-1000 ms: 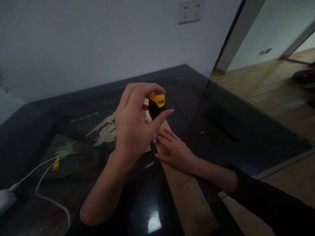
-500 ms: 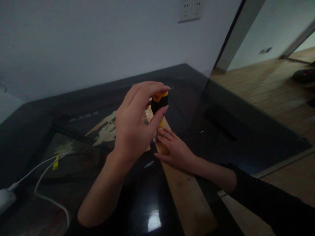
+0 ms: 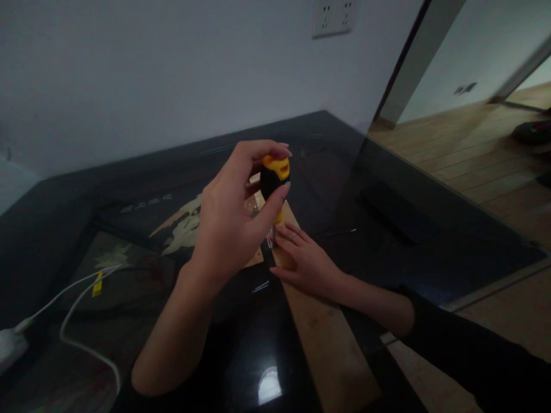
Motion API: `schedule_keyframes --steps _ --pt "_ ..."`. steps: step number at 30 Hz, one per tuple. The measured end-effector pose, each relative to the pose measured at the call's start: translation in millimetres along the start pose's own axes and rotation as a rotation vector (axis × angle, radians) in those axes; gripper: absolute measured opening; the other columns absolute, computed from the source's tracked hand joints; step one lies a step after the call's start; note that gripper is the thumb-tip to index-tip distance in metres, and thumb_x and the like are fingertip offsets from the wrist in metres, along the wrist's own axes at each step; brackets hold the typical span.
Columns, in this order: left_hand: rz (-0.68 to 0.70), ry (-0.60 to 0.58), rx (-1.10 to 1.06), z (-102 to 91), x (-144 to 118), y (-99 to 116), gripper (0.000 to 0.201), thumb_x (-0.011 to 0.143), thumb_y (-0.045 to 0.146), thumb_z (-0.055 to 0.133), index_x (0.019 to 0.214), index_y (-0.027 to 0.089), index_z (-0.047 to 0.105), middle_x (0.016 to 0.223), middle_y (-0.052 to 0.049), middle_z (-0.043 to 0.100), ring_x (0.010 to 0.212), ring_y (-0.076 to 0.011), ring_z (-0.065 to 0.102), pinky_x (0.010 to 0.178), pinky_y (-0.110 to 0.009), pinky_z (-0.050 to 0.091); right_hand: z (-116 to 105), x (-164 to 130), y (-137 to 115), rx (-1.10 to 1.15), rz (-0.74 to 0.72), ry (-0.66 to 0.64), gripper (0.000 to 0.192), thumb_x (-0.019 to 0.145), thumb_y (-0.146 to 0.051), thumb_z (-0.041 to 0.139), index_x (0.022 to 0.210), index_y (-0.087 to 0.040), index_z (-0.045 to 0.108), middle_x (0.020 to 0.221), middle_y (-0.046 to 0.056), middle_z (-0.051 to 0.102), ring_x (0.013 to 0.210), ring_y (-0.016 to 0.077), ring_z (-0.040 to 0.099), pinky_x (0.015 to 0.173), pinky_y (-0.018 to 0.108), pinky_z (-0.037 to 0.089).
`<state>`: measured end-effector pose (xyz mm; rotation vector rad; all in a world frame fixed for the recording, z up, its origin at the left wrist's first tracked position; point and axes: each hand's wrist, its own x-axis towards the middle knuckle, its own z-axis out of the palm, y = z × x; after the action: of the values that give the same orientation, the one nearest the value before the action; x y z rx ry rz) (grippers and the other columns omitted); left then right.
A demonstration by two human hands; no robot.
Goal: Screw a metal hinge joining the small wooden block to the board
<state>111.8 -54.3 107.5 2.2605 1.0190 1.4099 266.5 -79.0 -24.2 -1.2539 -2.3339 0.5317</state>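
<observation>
A screwdriver (image 3: 271, 182) gripped in the left hand (image 3: 228, 212) may slip, jabbing the right hand (image 3: 307, 261) spread over the plank (image 3: 329, 338)

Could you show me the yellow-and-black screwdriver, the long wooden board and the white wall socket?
Yellow-and-black screwdriver (image 3: 270, 182): head view, black part of the handle.
Long wooden board (image 3: 329, 338): head view, bare stretch of the near half.
White wall socket (image 3: 334, 18): head view, middle of the faceplate.
</observation>
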Motion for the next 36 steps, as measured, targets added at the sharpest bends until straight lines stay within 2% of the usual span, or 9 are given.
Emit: schedule_keyframes --steps 6,9,14,17,21,24,28,31,36 --pt "0.088 0.082 0.136 -2.6 2 3 0.025 0.085 0.031 0.073 0.108 0.028 0.062 0.122 -0.004 0.062 0.120 -0.0263 0.060 0.091 -0.041 0.064 1 0 1 0.004 0.000 0.002 0.070 0.085 -0.047 0.067 0.145 -0.014 0.050 0.155 0.013 0.043 0.149 0.0309 0.028 0.120 0.050 0.031" --pt "0.086 0.118 0.158 -1.0 2 2 0.023 0.087 0.027 0.071 0.108 0.027 0.061 0.119 -0.004 0.063 0.118 -0.0254 0.061 0.093 -0.043 0.062 2 0 2 0.008 -0.001 -0.004 0.071 0.085 -0.047 0.067 0.145 -0.014 0.049 0.155 0.013 0.043 0.149 0.0312 0.028 0.120 0.050 0.032" --pt "0.124 -0.017 0.135 -7.2 3 3 0.027 0.091 0.021 0.063 0.116 0.027 0.059 0.121 -0.003 0.065 0.113 -0.0222 0.064 0.095 -0.041 0.061 1 0 1 0.022 0.002 -0.002 0.069 0.085 -0.046 0.067 0.145 -0.015 0.050 0.154 0.014 0.044 0.149 0.0308 0.028 0.120 0.050 0.031" --pt "0.144 -0.056 0.143 -7.4 2 7 0.030 0.087 0.020 0.067 0.115 0.027 0.060 0.119 -0.003 0.067 0.108 -0.0218 0.066 0.089 -0.037 0.062 -1 0 -1 0.015 0.006 -0.007 0.070 0.085 -0.046 0.068 0.144 -0.013 0.050 0.154 0.014 0.044 0.149 0.0306 0.028 0.121 0.050 0.029" --pt "0.098 0.043 0.141 1.2 -1 8 0.036 0.080 0.023 0.077 0.111 0.028 0.058 0.114 -0.001 0.068 0.100 -0.0206 0.068 0.077 -0.034 0.064 -2 1 -2 -0.001 -0.001 -0.024 0.069 0.086 -0.045 0.067 0.143 -0.011 0.051 0.154 0.014 0.044 0.149 0.0306 0.028 0.122 0.049 0.028" --pt "0.038 0.089 0.111 3.3 -2 6 0.031 0.083 0.020 0.074 0.109 0.029 0.060 0.118 -0.002 0.065 0.104 -0.0217 0.067 0.073 -0.031 0.064 0 1 0 -0.002 -0.001 -0.017 0.070 0.085 -0.046 0.067 0.144 -0.011 0.051 0.154 0.014 0.044 0.149 0.0306 0.029 0.121 0.048 0.030" --pt "-0.001 -0.007 0.013 -6.3 0 6 0.028 0.087 0.014 0.064 0.111 0.026 0.062 0.121 -0.003 0.063 0.113 -0.0217 0.064 0.081 -0.030 0.064 2 0 1 -0.006 0.008 -0.007 0.069 0.086 -0.047 0.066 0.145 -0.015 0.050 0.155 0.013 0.043 0.149 0.0307 0.028 0.120 0.049 0.031" --pt "0.056 -0.068 0.104 -10.5 2 10 0.033 0.088 0.010 0.061 0.117 0.026 0.061 0.122 -0.001 0.066 0.115 -0.0210 0.064 0.090 -0.033 0.061 2 0 1 -0.007 0.008 -0.008 0.070 0.085 -0.047 0.066 0.145 -0.014 0.050 0.155 0.013 0.042 0.149 0.0307 0.028 0.120 0.049 0.031" --pt "0.095 0.057 0.265 1.4 -2 14 0.033 0.083 0.018 0.072 0.111 0.026 0.057 0.115 -0.003 0.068 0.106 -0.0242 0.067 0.086 -0.040 0.061 1 1 1 -0.019 -0.018 -0.014 0.072 0.085 -0.046 0.067 0.145 -0.011 0.050 0.153 0.014 0.045 0.148 0.0300 0.029 0.122 0.047 0.028"
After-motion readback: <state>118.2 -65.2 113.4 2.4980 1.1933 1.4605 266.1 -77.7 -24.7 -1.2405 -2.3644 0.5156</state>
